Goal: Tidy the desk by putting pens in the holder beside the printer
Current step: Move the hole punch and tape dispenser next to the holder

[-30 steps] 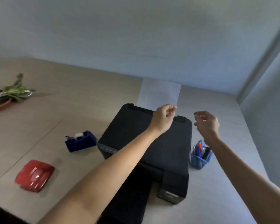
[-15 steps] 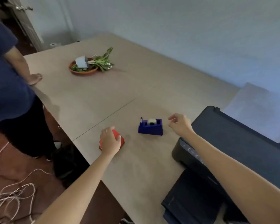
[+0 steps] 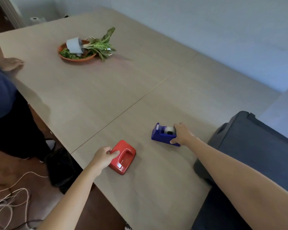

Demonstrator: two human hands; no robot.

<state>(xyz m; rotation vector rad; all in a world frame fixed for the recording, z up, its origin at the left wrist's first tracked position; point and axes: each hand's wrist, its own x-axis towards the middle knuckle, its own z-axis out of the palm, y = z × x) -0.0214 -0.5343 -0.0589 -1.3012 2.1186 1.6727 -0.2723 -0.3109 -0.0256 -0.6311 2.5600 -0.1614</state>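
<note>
Nearest, the left hand [image 3: 103, 157] closes on the red hole punch [image 3: 123, 157]. Farther right, the right hand [image 3: 181, 135] clasps the blue tape dispenser [image 3: 163, 134] beside the printer [image 3: 256, 146]. No pens or holder in sight; next they likely shift these aside.

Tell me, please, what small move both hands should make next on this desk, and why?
Probably lift both items and carry them toward the printer. The left hand grips the near end of the red hole punch, and the right hand clasps the blue tape dispenser; both items rest flat on the desk. No pens or holder show in this view.
</note>
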